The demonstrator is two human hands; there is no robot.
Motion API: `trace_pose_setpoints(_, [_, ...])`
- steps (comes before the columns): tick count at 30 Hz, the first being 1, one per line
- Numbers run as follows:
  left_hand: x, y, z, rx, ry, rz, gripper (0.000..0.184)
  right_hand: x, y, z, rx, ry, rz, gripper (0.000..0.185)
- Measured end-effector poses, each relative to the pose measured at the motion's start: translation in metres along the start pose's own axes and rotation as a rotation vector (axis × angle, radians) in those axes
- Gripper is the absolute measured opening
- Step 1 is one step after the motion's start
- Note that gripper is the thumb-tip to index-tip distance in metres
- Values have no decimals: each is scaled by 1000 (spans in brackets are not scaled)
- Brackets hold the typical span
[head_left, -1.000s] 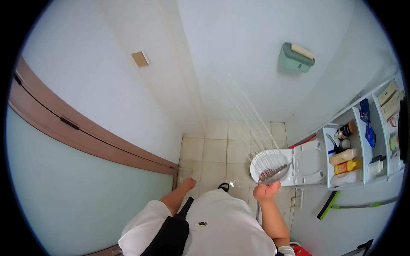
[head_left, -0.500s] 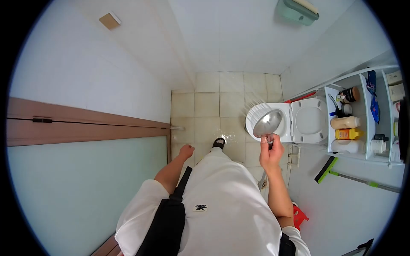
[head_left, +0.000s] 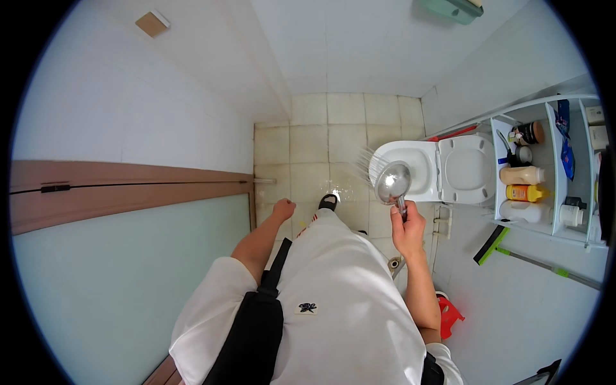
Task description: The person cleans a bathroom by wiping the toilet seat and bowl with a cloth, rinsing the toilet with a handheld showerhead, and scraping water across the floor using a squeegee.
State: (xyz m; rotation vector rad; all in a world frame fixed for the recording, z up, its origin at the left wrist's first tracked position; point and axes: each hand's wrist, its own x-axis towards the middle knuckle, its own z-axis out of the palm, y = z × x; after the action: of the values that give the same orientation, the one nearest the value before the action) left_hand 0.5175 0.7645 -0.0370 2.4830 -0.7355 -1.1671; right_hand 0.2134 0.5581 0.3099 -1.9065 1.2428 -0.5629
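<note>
My right hand (head_left: 409, 229) is wrapped round the handle of a silver shower head (head_left: 393, 182). Water sprays from it toward the upper left, over the tiled floor (head_left: 310, 142). Behind the shower head, the white toilet (head_left: 420, 168) has its lid and seat raised. My left hand (head_left: 284, 209) hangs by my left side with its fingers curled in, and nothing shows in it. Below the right hand, part of the hose (head_left: 398, 267) can be seen beside my body.
On the right wall, a white shelf (head_left: 553, 167) holds several bottles. A green squeegee (head_left: 497, 249) leans below it, near a red plastic item (head_left: 452, 317). A frosted door (head_left: 128, 276) with a brown frame stands at left. Wet floor glistens by my black slipper (head_left: 328, 202).
The shower head has shifted slightly left and turned, its spray now aimed more to the left. The whole view has tilted a little. My left hand stays curled at my side.
</note>
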Motion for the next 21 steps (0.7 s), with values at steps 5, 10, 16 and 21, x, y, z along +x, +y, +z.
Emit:
trace_pose_setpoints(5, [0,1,-3,22,-23,0,36,-3,6,2,-15,-3,37,14])
trace_pose_setpoints(10, [-4,0,-5,7,-66,-66,38,-5,13,3,-16,-30,39,15])
trace_pose_setpoints(16, [-4,-2,-9,-11,-64,-74,39,-6,6,9,40,-87,34,15])
trace_pose_setpoints(21, [-4,-6,-9,-30,-44,-83,38,-9,11,15,9,-15,6,15])
